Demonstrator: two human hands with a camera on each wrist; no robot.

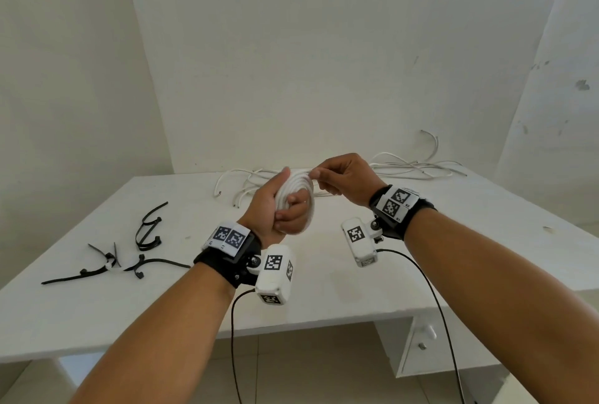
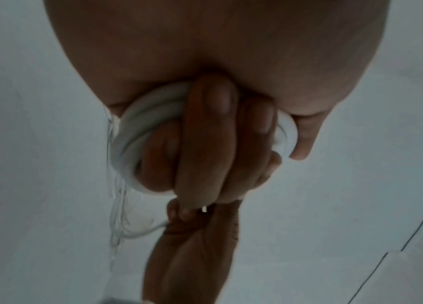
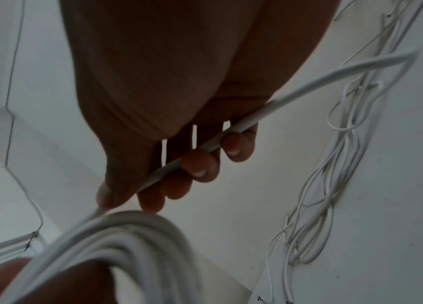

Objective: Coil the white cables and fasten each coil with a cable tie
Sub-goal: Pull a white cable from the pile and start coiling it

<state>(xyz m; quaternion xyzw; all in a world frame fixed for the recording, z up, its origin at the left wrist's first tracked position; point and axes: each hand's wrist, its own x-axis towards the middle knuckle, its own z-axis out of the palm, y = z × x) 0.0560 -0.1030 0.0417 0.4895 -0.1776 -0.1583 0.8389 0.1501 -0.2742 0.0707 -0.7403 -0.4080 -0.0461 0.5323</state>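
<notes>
Nearest you, your left hand (image 1: 281,209) is gripping the white cable coil (image 1: 296,188) above the middle of the desk (image 1: 97,306), fingers (image 2: 205,131) curled through its loops. Your right hand (image 1: 345,178) is pinching the free tail (image 3: 233,128) between thumb and fingertips. Keep feeding it flat onto the coil without twisting. Black cable ties (image 1: 142,241) are waiting toward the left edge; loose white cables (image 1: 411,168) are lying along the far edge.
</notes>
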